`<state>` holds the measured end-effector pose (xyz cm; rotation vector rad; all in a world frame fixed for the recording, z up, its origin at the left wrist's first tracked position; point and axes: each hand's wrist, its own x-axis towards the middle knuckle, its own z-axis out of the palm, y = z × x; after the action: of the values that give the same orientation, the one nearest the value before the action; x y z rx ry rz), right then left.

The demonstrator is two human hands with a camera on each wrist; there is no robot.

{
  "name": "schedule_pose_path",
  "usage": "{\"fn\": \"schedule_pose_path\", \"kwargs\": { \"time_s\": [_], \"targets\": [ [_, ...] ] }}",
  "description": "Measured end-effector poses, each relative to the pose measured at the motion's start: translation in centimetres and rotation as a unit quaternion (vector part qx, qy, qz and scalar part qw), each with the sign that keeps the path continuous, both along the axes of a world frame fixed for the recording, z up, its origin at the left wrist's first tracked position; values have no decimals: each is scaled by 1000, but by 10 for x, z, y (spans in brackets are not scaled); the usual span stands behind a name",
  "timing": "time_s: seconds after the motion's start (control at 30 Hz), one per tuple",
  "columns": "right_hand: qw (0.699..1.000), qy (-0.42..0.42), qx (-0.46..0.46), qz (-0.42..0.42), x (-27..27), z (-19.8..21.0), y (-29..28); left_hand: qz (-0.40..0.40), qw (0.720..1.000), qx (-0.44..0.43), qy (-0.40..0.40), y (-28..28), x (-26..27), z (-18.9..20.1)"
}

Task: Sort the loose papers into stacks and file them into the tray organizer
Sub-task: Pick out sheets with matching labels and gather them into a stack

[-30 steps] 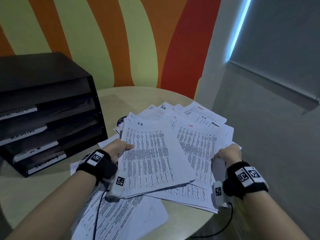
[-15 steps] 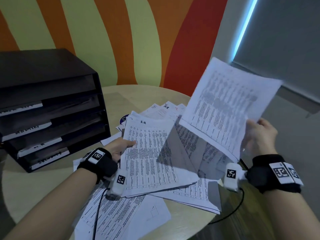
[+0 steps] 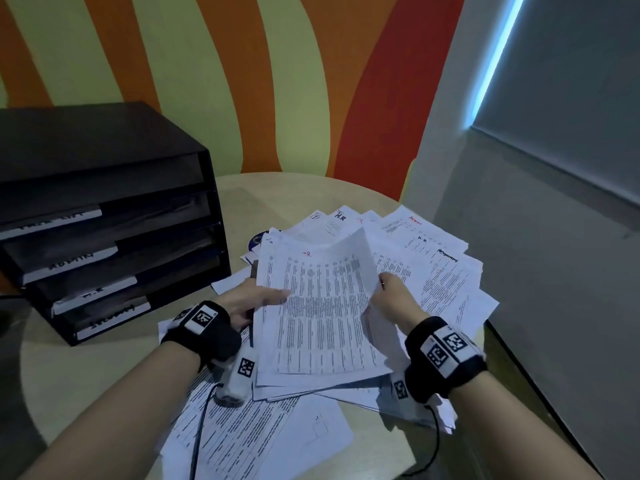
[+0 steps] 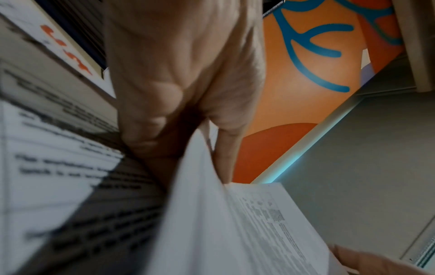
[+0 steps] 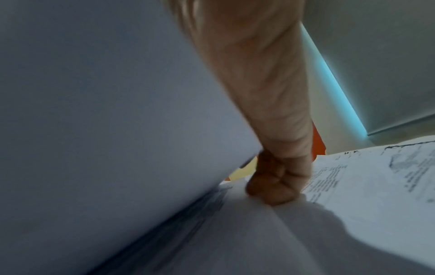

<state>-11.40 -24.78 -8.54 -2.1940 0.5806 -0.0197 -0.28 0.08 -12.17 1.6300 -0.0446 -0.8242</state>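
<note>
pinching top sheet (image 3: 322,306) in right hand (image 3: 389,299), left hand (image 3: 249,299) gripping stack (image 3: 277,375) edge: risking sheet skewing or sliding onto loose papers (image 3: 446,271).

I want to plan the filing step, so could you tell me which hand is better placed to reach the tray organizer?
Probably the left hand: the tray organizer stands on its side, while the right hand is farther.
</note>
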Motion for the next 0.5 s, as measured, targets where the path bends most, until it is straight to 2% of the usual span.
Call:
{"fn": "schedule_pose_path", "kwargs": {
  "time_s": [0.1,0.17,0.27,0.33,0.4,0.5],
  "targets": [
    [1000,23,-5,1,6,-6,1,30,999,14,-25,-4,-4,-2],
    [998,8,-19,-68,8,-7,-11,66,997,27,-38,-3,-2,-5],
    [979,-2,-19,-205,6,-6,-44,110,992,53,-31,7,3,-3],
    [968,19,15,-250,1,-6,-62,98,994,55,-3,21,8,-3],
    [964,7,75,-256,-1,-8,-69,72,996,47,24,33,9,-1],
    [962,11,92,-258,-1,-15,-68,64,997,37,24,42,7,1]
  ]
}}
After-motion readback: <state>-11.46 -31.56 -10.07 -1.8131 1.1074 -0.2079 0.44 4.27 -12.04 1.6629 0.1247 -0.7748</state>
